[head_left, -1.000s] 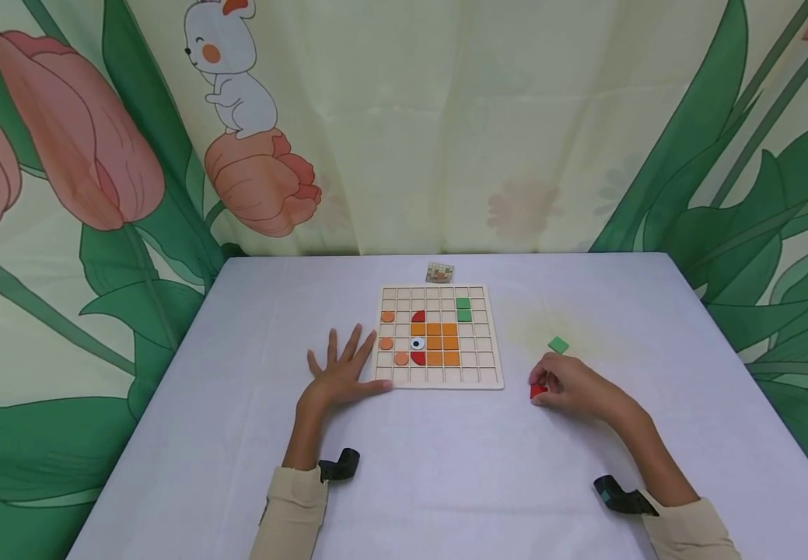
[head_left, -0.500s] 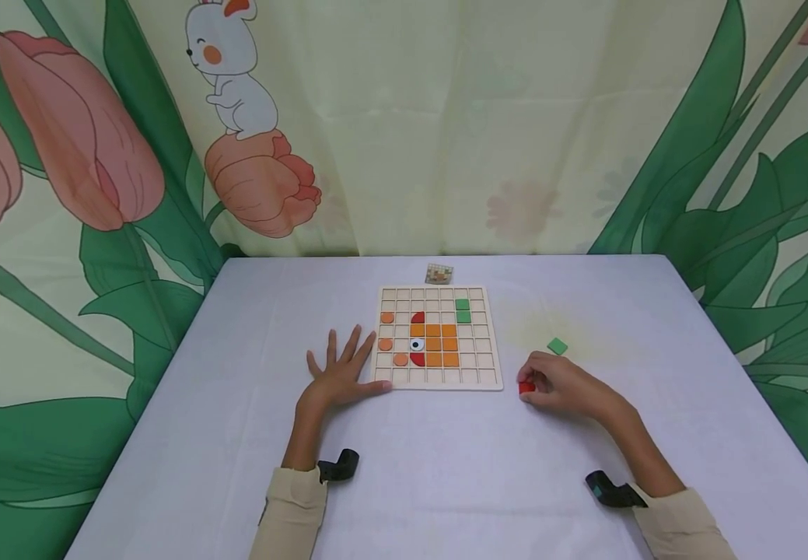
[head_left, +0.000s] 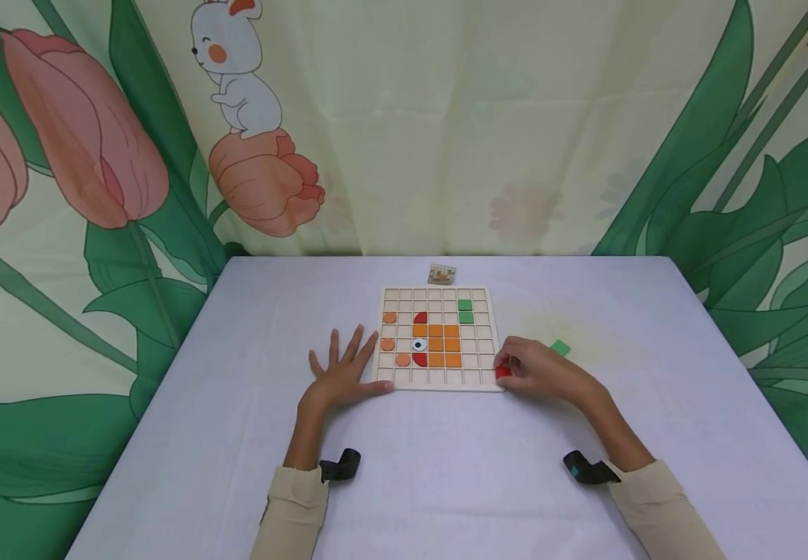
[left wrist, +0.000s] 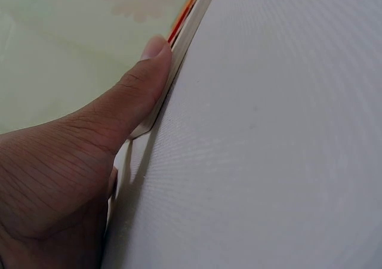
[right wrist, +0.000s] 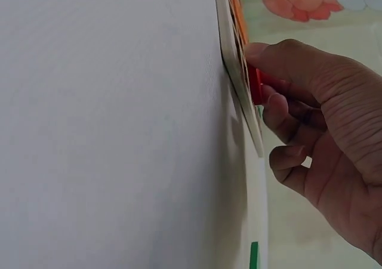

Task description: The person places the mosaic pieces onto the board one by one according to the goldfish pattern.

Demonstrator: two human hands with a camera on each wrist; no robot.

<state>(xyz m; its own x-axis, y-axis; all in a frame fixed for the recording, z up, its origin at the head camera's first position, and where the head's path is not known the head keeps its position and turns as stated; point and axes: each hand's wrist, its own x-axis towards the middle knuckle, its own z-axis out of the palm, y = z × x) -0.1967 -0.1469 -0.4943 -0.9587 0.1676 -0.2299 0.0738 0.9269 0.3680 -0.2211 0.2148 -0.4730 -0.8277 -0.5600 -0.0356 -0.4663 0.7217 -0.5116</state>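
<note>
A pale wooden grid board lies on the table with orange squares, red quarter-round pieces, orange discs, an eye tile and two green squares in its cells. My left hand rests spread at the board's left side, its thumb against the front left corner. Between thumb and fingers, my right hand pinches a red piece at the board's right front edge. In the right wrist view the red piece is partly hidden by the fingers, so its full shape cannot be told.
A loose green square lies on the table behind the right hand. Beyond the board's far edge sits a small patterned card or packet. A printed curtain hangs behind the white-covered table.
My right hand has moved left with the red piece, from the bare table to the board's right edge. The left hand has stayed in place.
</note>
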